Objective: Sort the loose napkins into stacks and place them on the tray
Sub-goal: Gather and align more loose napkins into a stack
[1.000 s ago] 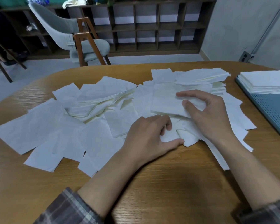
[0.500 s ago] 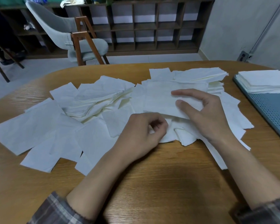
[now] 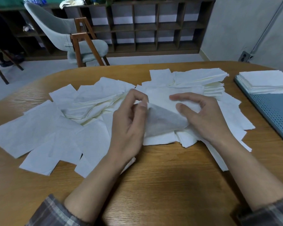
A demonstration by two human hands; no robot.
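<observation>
At the near edge, two plaid sleeves (image 3: 52, 211) lead into bare forearms that reach over the wooden table (image 3: 162, 185). Just past them, the left hand (image 3: 129, 121) pinches one corner of a single napkin (image 3: 163, 123) between thumb and fingertips and holds that corner raised, so the sheet curls up and shows its shaded underside. The other end of the sheet lies under the right hand (image 3: 206, 118), which arches over a small pile (image 3: 162, 95) in the middle of the table, thumb and forefinger touching the top sheet. Whether that hand actually grips anything cannot be told.

Around both hands, loose napkins (image 3: 39, 131) lie spread and overlapping across the table, widest on the left, with a few more poking out to the right of the right wrist. Farther off sits a fanned bundle (image 3: 201, 75) of napkins. On the right edge of the table lies a blue perforated tray (image 3: 274, 111), and a neat stack (image 3: 265, 80) sits at its far end.

Beyond the table stand a grey chair (image 3: 59, 26) with wooden legs and a dark cubby shelf (image 3: 145, 26) against the wall.
</observation>
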